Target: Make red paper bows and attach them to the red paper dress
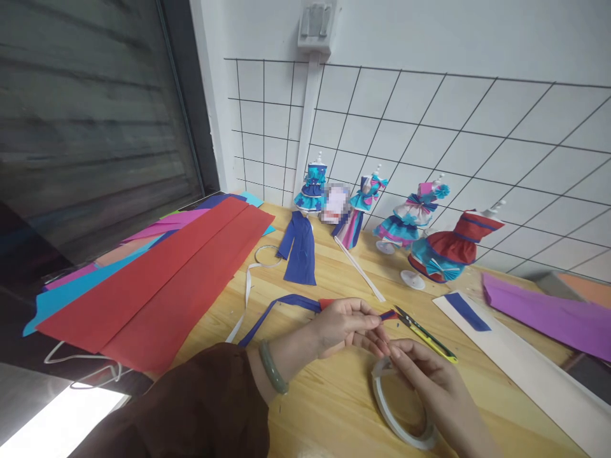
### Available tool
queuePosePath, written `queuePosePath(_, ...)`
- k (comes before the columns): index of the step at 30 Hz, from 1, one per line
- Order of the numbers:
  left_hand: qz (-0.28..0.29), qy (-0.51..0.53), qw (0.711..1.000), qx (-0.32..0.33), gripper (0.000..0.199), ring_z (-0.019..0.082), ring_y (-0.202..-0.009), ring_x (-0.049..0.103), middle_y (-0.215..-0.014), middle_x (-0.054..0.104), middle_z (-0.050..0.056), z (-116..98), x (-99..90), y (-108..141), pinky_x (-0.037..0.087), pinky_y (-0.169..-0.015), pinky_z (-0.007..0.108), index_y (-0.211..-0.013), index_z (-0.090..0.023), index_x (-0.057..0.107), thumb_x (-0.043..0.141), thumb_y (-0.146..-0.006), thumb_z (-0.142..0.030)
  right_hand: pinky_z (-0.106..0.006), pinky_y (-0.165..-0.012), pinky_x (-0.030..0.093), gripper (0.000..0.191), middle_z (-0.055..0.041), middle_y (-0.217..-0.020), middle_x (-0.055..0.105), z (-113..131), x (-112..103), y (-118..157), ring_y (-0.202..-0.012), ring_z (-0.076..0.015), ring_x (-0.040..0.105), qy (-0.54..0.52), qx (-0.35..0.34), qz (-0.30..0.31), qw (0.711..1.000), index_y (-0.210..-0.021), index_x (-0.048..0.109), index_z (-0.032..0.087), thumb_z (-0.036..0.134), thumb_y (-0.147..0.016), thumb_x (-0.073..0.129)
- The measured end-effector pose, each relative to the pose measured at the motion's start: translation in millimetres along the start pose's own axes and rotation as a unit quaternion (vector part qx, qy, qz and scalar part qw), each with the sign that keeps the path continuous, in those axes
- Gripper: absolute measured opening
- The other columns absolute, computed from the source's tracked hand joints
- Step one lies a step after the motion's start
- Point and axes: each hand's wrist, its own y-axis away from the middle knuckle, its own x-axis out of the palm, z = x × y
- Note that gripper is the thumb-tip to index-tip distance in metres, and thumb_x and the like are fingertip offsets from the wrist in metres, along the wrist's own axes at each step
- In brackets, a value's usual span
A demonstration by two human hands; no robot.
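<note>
Red and blue together, the narrow strip (389, 315) sits pinched in the left hand (348, 327), its short tip poking out rightward, close to the yellow-and-black snips (427, 336)! Its long axis runs roughly left to right, a blue length bending away across the wooden table (324, 407). Left hand's nearer; the right hand (424, 372), gripping the pale tape roll (382, 401), waits just below the tip, fingertips close to its partner's. Soft-looking, this strip, and limp.

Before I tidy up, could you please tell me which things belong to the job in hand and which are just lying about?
Seemingly for the job:
red-and-blue strip
nearest tape roll
probably yellow snips

Apparently lying about:
dressed figures
purple sheet
pale sheet
</note>
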Motion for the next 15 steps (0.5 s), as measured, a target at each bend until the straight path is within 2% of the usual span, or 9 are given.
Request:
queuePosePath(5, -0.043, -0.014, 0.999, 0.018, 0.024, 0.011, -0.055, 0.058, -0.069, 0.061, 0.005, -6.1, 0.3, 1.7, 0.046, -0.058, 0.025, -0.075, -0.012, 0.051, 0.065, -0.067, -0.030, -0.022, -0.052, 0.042, 0.030, -0.0004, -0.059, 0.052, -0.1, 0.3, 0.8, -0.056, -0.0146, 0.049, 0.049, -0.014, -0.011, 0.999, -0.068, 0.059, 0.018, 0.047, -0.075, 0.054)
queuePosePath(8, -0.065, -0.041, 0.996, 0.033, 0.024, 0.008, -0.053, 0.056, -0.079, 0.062, 0.006, -8.0, 0.7, 3.4, 0.043, -0.053, 0.021, -0.078, -0.012, 0.052, 0.062, -0.069, -0.032, -0.021, -0.049, 0.039, 0.031, 0.0010, -0.058, 0.049, -1.4, 1.1, 0.8, -0.054, -0.0135, 0.046, 0.055, -0.008, -0.029, 0.998, -0.067, 0.056, 0.019, 0.048, -0.076, 0.052)
queuePosePath(11, -0.038, -0.059, 0.997, 0.014, 0.025, 0.007, -0.049, 0.055, -0.088, 0.062, 0.007, -4.5, 0.9, 3.3, 0.041, -0.049, 0.020, -0.081, -0.013, 0.051, 0.061, -0.070, -0.033, -0.021, -0.047, 0.037, 0.032, 0.0016, -0.056, 0.046, -2.5, 2.1, 0.6, -0.052, -0.0127, 0.044, 0.037, 0.002, -0.023, 0.999, -0.067, 0.055, 0.019, 0.048, -0.077, 0.051)
queuePosePath(15, 0.016, -0.040, 0.999, -0.011, 0.025, 0.010, -0.050, 0.057, -0.075, 0.063, 0.007, 1.6, 1.2, 1.5, 0.042, -0.051, 0.023, -0.077, -0.013, 0.048, 0.062, -0.069, -0.032, -0.021, -0.050, 0.037, 0.032, 0.0004, -0.061, 0.051, -5.7, 2.9, -0.1, -0.055, -0.0129, 0.046, 0.002, 0.015, 0.030, 0.999, -0.070, 0.057, 0.018, 0.048, -0.079, 0.049)
